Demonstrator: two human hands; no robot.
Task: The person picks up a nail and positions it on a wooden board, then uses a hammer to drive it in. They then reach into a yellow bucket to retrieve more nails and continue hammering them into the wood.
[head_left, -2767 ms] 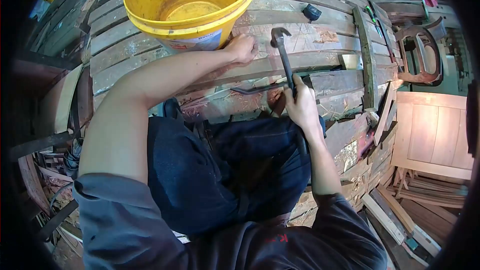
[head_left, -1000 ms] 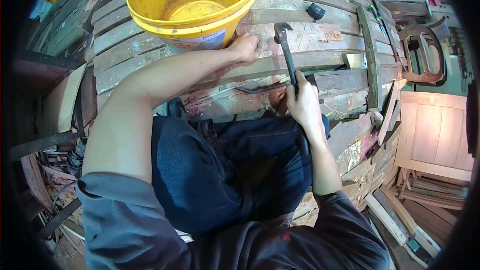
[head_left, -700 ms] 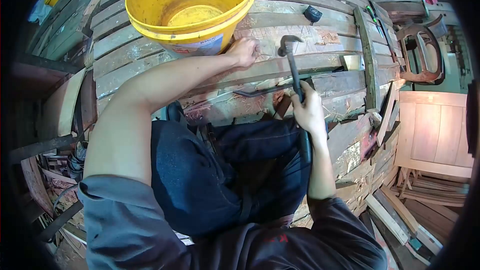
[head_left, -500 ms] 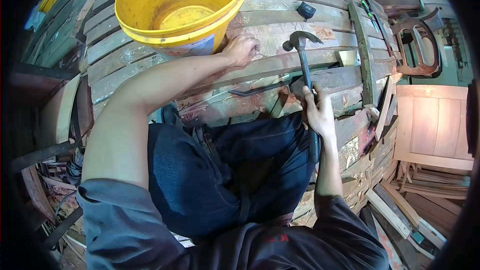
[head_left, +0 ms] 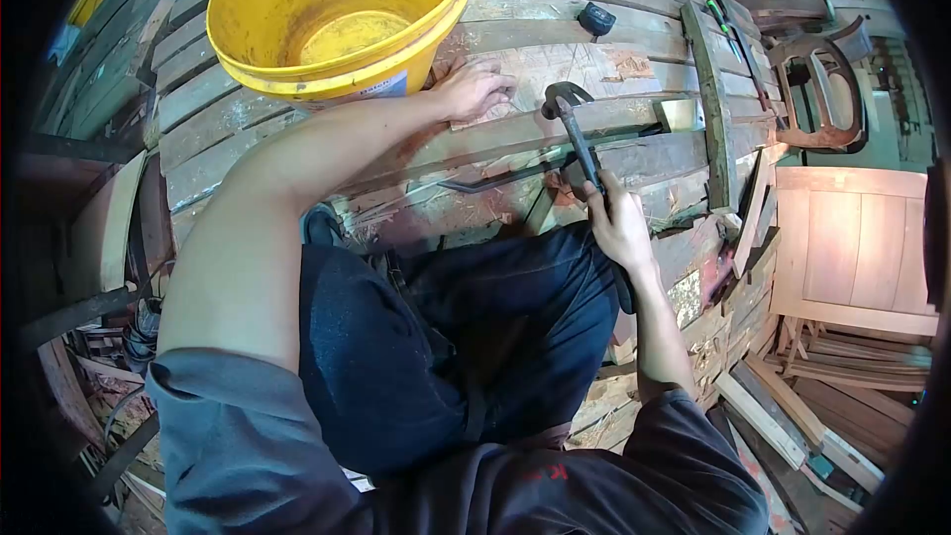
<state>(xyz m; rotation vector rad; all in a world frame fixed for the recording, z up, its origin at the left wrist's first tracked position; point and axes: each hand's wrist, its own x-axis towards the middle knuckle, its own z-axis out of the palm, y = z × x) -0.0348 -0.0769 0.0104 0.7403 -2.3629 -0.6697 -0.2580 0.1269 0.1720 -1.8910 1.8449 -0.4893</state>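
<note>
My right hand (head_left: 620,223) is wrapped round the handle of a claw hammer (head_left: 579,139), whose head hangs over the slatted wooden surface. My left hand (head_left: 476,89) rests on a flat wooden board (head_left: 555,67), fingers curled and pressed together; whatever they may hold is too small to make out. Just left of it stands a yellow bucket (head_left: 421,64), its open top showing a stained inside. Between my hands and my knees a dark pry bar (head_left: 495,178) lies on the planks.
A black tape measure (head_left: 595,19) lies beyond the hammer. To the right are a small pale block (head_left: 682,115), a narrow upright-running plank (head_left: 710,104), a chair frame (head_left: 822,99) and a wooden panel (head_left: 852,243). Loose offcuts (head_left: 768,416) lie at lower right.
The hammer head has dropped and swung left, closer to my left hand, with my right hand shifting slightly left. My left hand stays by the bucket. The whole view has shifted a little.
</note>
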